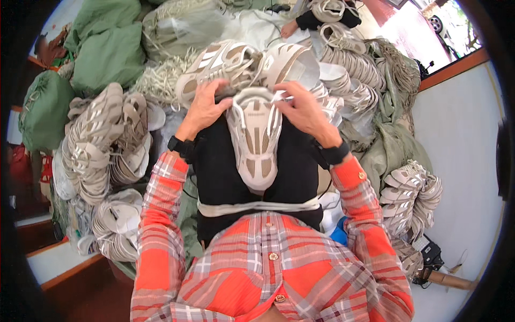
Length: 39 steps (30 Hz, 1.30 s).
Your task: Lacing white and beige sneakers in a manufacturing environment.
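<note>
Head view shows a beige shoe upper (256, 142) lying on the black lap cloth (220, 177), between both hands. Left hand (203, 107) and right hand (303, 110) pinch its top edge with bent fingers; stacked uppers (99, 142) lie beside.

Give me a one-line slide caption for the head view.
Both hands, left hand and right hand, grip a beige shoe upper over a black lap cloth, amid stacked uppers.

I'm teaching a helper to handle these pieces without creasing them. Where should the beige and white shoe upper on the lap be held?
Probably at its far, open end, one hand on each side, as the left hand and right hand do now. The shoe upper lies flat with its rounded toe toward the body, so the two collar edges give free rims to pinch.
</note>
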### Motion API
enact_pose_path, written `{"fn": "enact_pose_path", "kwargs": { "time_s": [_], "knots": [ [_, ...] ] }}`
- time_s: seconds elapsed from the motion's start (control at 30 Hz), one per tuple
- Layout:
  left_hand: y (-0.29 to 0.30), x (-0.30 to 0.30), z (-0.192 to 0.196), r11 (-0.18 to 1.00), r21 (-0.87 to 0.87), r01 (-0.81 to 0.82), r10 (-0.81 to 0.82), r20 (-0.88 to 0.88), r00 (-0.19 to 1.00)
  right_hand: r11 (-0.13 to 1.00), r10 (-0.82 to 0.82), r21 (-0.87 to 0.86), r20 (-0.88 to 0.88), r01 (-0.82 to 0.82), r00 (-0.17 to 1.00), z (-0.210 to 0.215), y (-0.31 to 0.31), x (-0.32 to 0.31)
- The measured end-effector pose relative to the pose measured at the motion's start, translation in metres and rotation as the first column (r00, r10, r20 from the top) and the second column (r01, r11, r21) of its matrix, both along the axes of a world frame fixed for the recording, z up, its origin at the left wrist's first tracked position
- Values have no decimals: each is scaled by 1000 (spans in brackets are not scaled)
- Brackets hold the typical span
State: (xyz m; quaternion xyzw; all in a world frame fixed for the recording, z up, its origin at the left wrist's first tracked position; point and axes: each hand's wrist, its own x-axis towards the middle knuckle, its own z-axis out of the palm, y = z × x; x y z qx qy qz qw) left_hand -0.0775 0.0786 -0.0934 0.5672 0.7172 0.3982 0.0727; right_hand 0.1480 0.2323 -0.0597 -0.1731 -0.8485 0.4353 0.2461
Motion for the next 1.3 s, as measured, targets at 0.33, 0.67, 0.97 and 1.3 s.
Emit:
{"fn": "enact_pose_path", "kwargs": {
  "time_s": [0.33,0.67,0.97,1.3],
  "knots": [
    [-23,47,0,990,-60,130,-112,237,965,989,20,141,141,-40,990,-19,-13,2],
    [-23,55,10,1000,-20,-10,16,324,946,277,-110,-955,-139,-104,984,-34,69,15],
    [-107,166,12,754,-419,506,-504,125,855,780,-179,-519,351,350,919,19,19,134],
    [-99,190,12,572,-716,400,-428,155,890,934,185,172,521,-314,834,-16,-120,166]
  ]
}}
